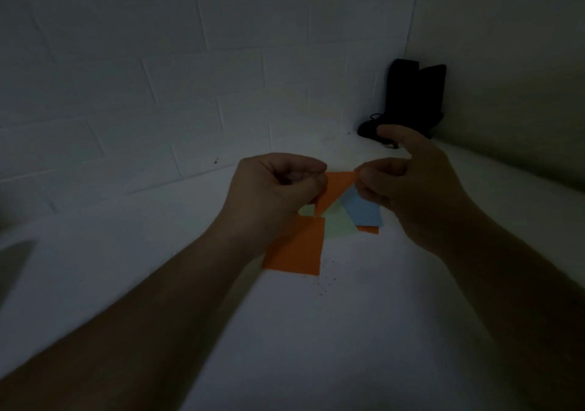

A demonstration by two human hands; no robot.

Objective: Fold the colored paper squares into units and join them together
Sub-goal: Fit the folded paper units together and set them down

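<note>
Both hands hold a folded orange paper triangle [336,191] above the white surface. My left hand [278,186] pinches its left corner with curled fingers. My right hand [408,182] pinches its right corner, the index finger raised. Beneath them lie an orange paper square [297,249], a pale green square [340,224], a light blue square [364,209] and the edge of another orange sheet [368,229], partly overlapping one another.
A dark object [411,97] stands in the far right corner against the white brick-patterned wall [158,78]. The white surface [348,331] carries small dark specks [326,284] just below the orange square. The scene is dim.
</note>
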